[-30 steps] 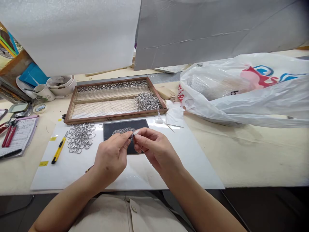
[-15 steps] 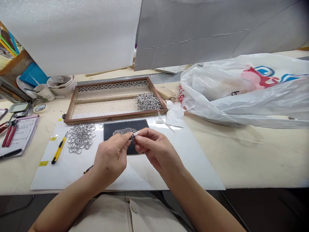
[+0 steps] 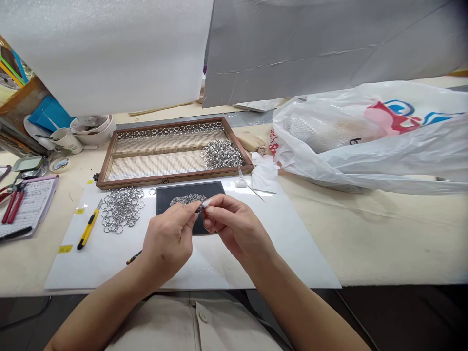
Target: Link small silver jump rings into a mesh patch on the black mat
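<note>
My left hand (image 3: 170, 234) and my right hand (image 3: 236, 222) meet over a black rectangular pad (image 3: 215, 190). Between their fingertips is a small shiny metal piece (image 3: 200, 207), its shape largely covered by the fingers. Both hands are closed in a pinch on it. A pale tip shows at my right fingers, and I cannot tell what it is. Behind the fingers, a heap of fine silvery chain-like pieces (image 3: 187, 198) lies on the pad. To the left, a pile of metal rings (image 3: 122, 209) rests on the white sheet (image 3: 288, 253).
A wooden-framed mesh tray (image 3: 175, 178) holds rows of rings and a ring heap (image 3: 223, 154). A yellow utility knife (image 3: 88, 228) lies left. Near the tray's right corner are a small white bottle (image 3: 241, 180) and thin sticks (image 3: 258, 191). A plastic bag (image 3: 365, 161) fills the right rear.
The view has shifted very slightly. Both hands keep the same pinch over the pad, with no other visible movement.
</note>
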`<state>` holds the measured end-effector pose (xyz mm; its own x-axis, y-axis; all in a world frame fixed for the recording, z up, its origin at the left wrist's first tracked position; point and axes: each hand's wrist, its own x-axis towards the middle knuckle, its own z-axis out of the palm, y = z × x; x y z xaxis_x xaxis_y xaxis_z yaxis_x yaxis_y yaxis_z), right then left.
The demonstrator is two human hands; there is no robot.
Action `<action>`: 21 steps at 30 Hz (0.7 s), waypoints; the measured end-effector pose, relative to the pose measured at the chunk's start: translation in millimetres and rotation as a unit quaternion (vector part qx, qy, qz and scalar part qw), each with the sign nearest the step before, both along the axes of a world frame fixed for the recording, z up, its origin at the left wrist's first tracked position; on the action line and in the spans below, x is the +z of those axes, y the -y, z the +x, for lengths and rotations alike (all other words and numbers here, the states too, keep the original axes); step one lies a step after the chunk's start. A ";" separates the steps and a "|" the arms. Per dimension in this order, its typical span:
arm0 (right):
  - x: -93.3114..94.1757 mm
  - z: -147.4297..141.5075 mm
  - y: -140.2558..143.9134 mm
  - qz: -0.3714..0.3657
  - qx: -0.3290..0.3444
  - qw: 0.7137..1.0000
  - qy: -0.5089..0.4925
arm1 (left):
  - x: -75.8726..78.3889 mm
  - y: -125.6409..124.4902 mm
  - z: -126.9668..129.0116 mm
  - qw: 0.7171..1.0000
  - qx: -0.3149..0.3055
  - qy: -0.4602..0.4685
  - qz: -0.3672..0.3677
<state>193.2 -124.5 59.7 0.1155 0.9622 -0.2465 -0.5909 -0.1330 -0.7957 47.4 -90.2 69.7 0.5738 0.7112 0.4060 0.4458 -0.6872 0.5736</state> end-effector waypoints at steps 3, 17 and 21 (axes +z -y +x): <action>1.0 -0.2 0.1 -0.001 0.004 1.000 0.000 | -0.2 -0.7 0.4 1.000 0.006 0.002 0.019; -1.8 1.2 0.2 0.010 0.005 1.000 -0.020 | -3.8 0.0 0.0 0.997 0.010 0.001 0.078; -0.6 0.4 0.4 0.006 -0.005 1.000 -0.006 | -5.4 -0.9 0.9 0.995 0.022 -0.005 0.099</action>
